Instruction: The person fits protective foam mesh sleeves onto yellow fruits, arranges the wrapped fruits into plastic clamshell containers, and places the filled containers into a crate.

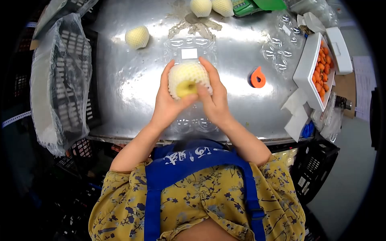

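Note:
A yellow fruit in a white foam net sleeve is held between both hands above a clear plastic clamshell tray on the steel table. My left hand grips its left side and underside. My right hand clasps the right side, fingers over the net. The yellow skin shows at the sleeve's lower opening.
A netted fruit lies at the back left, two more at the far edge. An orange tape cutter sits to the right, beside spare clear trays and a white foam box of small orange fruits. A bag-lined black crate stands left.

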Demonstrator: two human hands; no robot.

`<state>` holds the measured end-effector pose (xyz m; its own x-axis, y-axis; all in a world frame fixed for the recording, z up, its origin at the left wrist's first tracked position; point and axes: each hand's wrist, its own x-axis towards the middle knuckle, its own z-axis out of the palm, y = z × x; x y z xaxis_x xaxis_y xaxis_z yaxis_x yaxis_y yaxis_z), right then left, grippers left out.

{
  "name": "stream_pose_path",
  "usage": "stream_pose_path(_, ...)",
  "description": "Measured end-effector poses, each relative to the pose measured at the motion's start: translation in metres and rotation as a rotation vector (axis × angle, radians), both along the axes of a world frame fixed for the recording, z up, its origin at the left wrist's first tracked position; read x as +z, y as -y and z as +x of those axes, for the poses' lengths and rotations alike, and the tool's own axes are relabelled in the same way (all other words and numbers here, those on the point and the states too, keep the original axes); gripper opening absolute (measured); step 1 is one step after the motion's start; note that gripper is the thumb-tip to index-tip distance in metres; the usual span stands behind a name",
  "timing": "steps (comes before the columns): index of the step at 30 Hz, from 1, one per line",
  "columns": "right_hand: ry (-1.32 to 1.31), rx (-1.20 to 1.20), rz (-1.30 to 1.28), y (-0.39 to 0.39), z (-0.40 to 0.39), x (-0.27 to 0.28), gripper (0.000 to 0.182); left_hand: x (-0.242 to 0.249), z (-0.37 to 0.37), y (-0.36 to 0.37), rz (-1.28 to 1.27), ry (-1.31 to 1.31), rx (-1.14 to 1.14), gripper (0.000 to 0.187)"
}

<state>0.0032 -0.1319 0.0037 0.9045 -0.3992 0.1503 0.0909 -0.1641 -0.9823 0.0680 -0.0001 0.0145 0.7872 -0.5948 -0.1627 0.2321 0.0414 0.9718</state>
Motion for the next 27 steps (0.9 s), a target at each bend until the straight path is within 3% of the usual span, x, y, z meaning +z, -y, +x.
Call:
stream_pose_path(3,0.038,0.048,-0.26,0.001,-0.013,0.016,0.04,0.014,-0.015,-0.001,-0.188,-0.336,0.149,0.074)
stream_pose_path(4,0.034,0.076,-0.349,0.004,-0.018,0.021,0.038,0.014,-0.019,-0.004,-0.242,-0.335,0.14,0.067)
stream_pose_path(7,-0.156,0.086,0.028,0.014,-0.035,0.026,0.03,0.005,-0.031,-0.011,-0.309,-0.393,0.121,0.067)
stream_pose_path(8,-0.269,0.065,0.543,0.019,-0.037,0.018,0.026,-0.003,-0.035,-0.018,-0.298,-0.422,0.1,0.067)
stream_pose_path(11,-0.198,0.062,1.363,0.017,-0.037,0.023,0.023,-0.002,-0.039,-0.028,-0.427,-0.537,-0.058,0.072)
stream_pose_path(12,-0.162,0.038,1.41,0.014,-0.038,0.02,0.025,-0.001,-0.041,-0.028,-0.47,-0.586,-0.099,0.076)
stream_pose_path(14,-0.212,0.078,1.192,0.011,-0.045,-0.011,0.023,0.001,-0.047,-0.029,-0.554,-0.687,-0.179,0.085)
stream_pose_path(17,-0.08,0.431,1.116,0.017,-0.056,-0.051,0.021,0.002,-0.048,-0.017,-0.712,-0.749,-0.395,0.085)
stream_pose_path(19,-0.324,-0.122,0.334,-0.002,-0.059,-0.039,0.02,0.012,-0.049,-0.014,-0.541,-0.704,-0.252,0.083)
stream_pose_path(20,-0.35,-0.173,0.273,0.01,-0.063,-0.02,0.02,0.016,-0.05,-0.012,-0.456,-0.68,-0.18,0.082)
stream_pose_path(21,-0.143,-0.144,0.353,0.02,-0.069,-0.022,0.034,0.018,-0.051,-0.011,-0.402,-0.665,-0.137,0.08)
stream_pose_path(23,0.1,0.024,0.006,0.018,-0.07,0.014,0.062,0.02,-0.054,-0.008,-0.287,-0.638,-0.06,0.075)
stream_pose_path(26,0.13,0.129,-0.246,0.012,-0.069,0.009,0.088,0.02,-0.064,-0.001,-0.19,-0.502,-0.115,0.067)
stream_pose_path(27,0.106,0.127,-0.102,0.015,-0.071,0.01,0.088,0.021,-0.064,-0.001,-0.164,-0.493,-0.116,0.063)
